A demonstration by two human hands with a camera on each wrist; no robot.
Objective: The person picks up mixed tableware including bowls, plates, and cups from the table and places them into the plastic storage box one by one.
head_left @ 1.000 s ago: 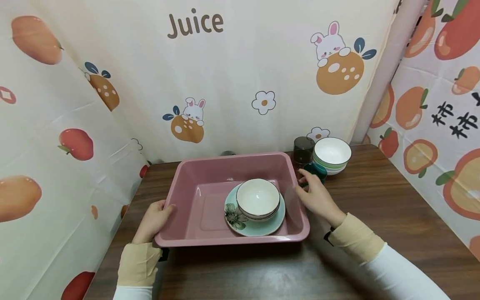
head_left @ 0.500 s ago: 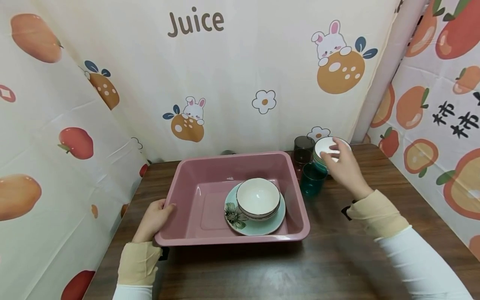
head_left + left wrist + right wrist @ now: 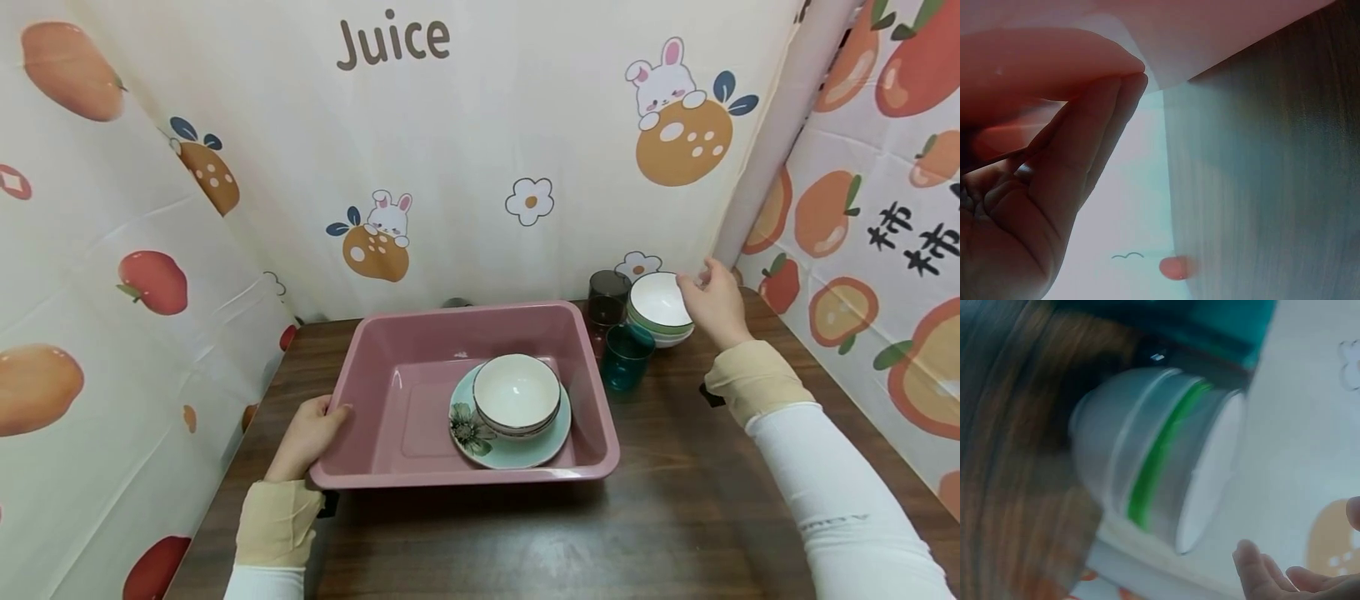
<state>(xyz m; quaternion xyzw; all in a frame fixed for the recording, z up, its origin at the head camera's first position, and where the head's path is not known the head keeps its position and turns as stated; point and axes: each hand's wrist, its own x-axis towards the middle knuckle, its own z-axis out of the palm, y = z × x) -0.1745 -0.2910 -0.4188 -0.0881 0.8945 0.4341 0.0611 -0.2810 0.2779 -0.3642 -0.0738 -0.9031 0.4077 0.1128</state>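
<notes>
My left hand (image 3: 306,437) grips the left rim of a pink plastic basin (image 3: 420,417); in the left wrist view its fingers (image 3: 1079,144) lie against the basin's outer side. A pale blue plate (image 3: 465,442) with a dark flower lies inside the basin, carrying a small stack of dark-rimmed white bowls (image 3: 517,392). At the back right, my right hand (image 3: 716,307) hovers at the right side of another bowl stack (image 3: 660,302), thumb and fingers apart. The right wrist view shows this stack with a green band, and fingertips (image 3: 1249,553) off to one side of it.
A teal glass (image 3: 626,360) stands between the basin and the bowl stack, with a dark grey glass (image 3: 606,302) behind it. Patterned curtains (image 3: 450,167) close off the back and sides of the wooden table (image 3: 720,500).
My right hand has gone from the teal glass outside the basin, over the bowl stack, to the stack's right side. My left hand has kept its hold on the rim.
</notes>
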